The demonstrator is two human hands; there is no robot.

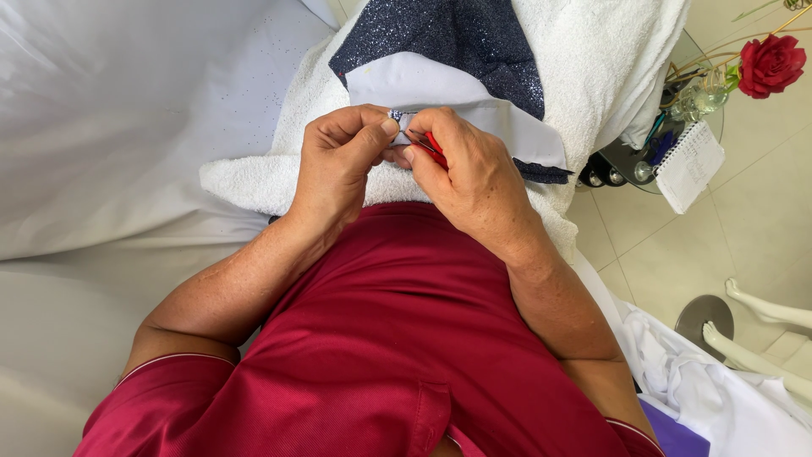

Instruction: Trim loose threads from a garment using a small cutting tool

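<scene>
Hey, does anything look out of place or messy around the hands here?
Nothing stands out. Both hands, left and right, pinch the white fabric edge on the towel; the right holds a red tool.

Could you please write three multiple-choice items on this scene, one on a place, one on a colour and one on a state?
1. Where does the red rose stand?
A. upper right, beside the round table
B. on the white towel
C. in the left hand

2. What colour is the small tool in the right hand?
A. green
B. red
C. yellow

3. How is the left hand engaged?
A. lying flat and open
B. hanging off the fabric
C. pinching the white fabric edge

Answers: 1 A, the rose shows at the upper right corner; 2 B, a red handle shows between the fingers; 3 C, thumb and fingers close on the edge.
</scene>
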